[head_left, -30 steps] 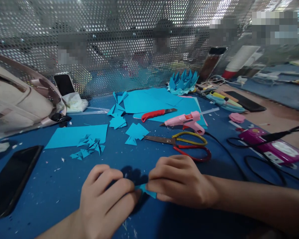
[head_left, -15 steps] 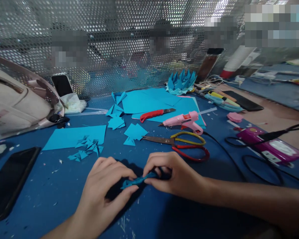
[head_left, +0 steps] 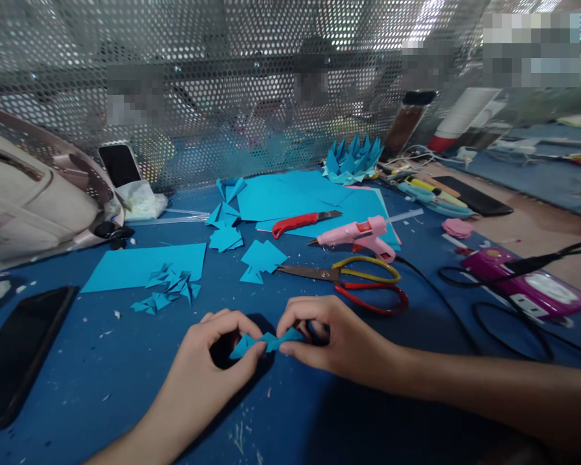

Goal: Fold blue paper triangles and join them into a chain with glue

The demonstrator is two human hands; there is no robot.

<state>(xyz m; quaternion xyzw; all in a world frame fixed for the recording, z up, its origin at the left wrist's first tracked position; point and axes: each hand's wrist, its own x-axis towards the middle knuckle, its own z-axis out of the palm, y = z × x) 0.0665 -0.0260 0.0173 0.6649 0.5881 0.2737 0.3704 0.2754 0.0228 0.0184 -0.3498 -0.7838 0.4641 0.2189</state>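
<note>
Far left, at 9 o'clock from the hands: black phone (head_left: 22, 355) flat on the blue desk (head_left: 101, 394), its lower end cut off by the frame. At 10 o'clock a pale bag (head_left: 33, 194), partly out of view. At 11 o'clock a light-blue sheet (head_left: 135, 266) with a scatter of small folded triangles (head_left: 168, 289).

Left hand (head_left: 213, 365): grip closed, thumb and forefinger pinching the left tip of a folded paper piece (head_left: 267, 341). The piece sits low centre between both hands, roughly level. Right hand (head_left: 348, 342): grip closed on the right tip the same way.

Judgement: thin craft paper, near weightless, stiff only along its creases. A hard pinch would likely crumple or tear it. Best taken lightly at the pointed ends or along a folded edge, not across the flat middle.

At 1 o'clock from the hands: scissors (head_left: 363, 284), with a pink glue gun (head_left: 358, 234) and red box cutter (head_left: 303, 223) beyond. Spiky paper flower (head_left: 353, 161) farther back against the mesh screen (head_left: 223, 97). Pink power strip (head_left: 527, 284) at 3 o'clock, cords trailing.

Hard to make out: the piece's fold pattern, its tips under the fingers, and whether it touches the desk. The right forearm runs out of frame.
</note>
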